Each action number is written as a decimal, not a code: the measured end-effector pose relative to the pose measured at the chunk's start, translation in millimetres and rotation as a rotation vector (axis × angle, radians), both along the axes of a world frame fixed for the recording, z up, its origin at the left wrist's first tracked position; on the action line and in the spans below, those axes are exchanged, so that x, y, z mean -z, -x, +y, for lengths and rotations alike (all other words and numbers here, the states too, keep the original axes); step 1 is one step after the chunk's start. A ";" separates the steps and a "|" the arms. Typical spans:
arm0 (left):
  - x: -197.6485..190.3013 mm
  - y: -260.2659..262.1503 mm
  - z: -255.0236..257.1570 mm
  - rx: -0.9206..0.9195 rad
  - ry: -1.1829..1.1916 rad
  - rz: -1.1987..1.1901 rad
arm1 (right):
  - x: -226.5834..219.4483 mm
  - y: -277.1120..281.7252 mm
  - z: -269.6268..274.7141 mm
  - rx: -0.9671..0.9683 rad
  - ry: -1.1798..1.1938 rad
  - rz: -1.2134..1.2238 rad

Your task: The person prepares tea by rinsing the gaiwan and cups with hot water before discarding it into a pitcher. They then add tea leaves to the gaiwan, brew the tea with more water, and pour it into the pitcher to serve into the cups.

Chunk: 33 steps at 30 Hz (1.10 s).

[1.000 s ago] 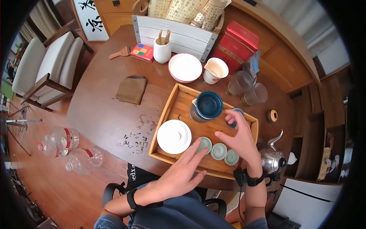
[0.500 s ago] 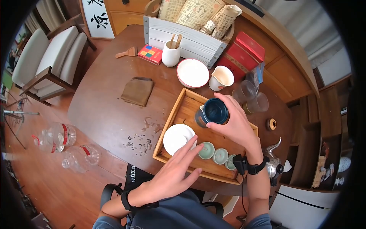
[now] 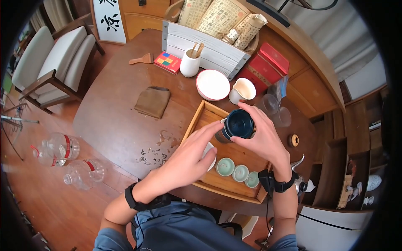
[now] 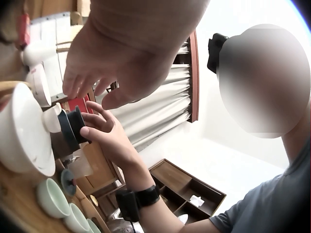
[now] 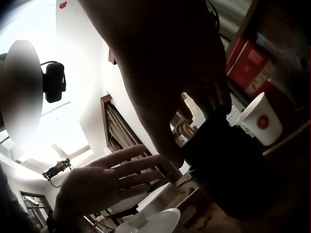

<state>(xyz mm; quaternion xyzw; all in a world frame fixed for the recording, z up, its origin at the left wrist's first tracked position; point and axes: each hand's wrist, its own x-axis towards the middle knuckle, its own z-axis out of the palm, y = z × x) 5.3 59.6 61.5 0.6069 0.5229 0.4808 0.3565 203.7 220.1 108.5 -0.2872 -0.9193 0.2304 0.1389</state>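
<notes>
A dark blue tea infuser (image 3: 239, 122) with a pale spout and smoky see-through lower body stands on the wooden tray (image 3: 215, 183). My right hand (image 3: 266, 136) grips its rim, thumb at the near side and fingers at the far side. My left hand (image 3: 188, 157) has its fingers extended toward the infuser, fingertips right at the spout in the head view. That hand partly covers the white lidded bowl (image 4: 24, 131). In front of the infuser sit three pale green cups (image 3: 240, 172). A small blue round piece (image 4: 68, 182) lies near them.
Behind the tray are a red-rimmed white bowl (image 3: 212, 85), a white pitcher (image 3: 243, 89), a red tin (image 3: 268, 67) and clear glasses (image 3: 282, 117). A brown cloth (image 3: 152, 102) and loose tea leaves (image 3: 153, 157) lie left. A metal kettle (image 3: 299, 184) stands right.
My right hand moved from beside the infuser to grip its rim. My left hand moved away from the green cups and over the white lidded bowl toward the infuser's spout.
</notes>
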 end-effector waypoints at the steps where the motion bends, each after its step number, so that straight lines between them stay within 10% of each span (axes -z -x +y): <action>1: -0.3 0.7 6.4 0.003 0.006 -0.016 | -1.6 0.3 -0.3 -0.003 -0.003 0.009; 33: -10.0 3.1 30.1 0.073 0.051 -0.224 | -32.7 -1.6 -1.4 -0.001 0.027 0.005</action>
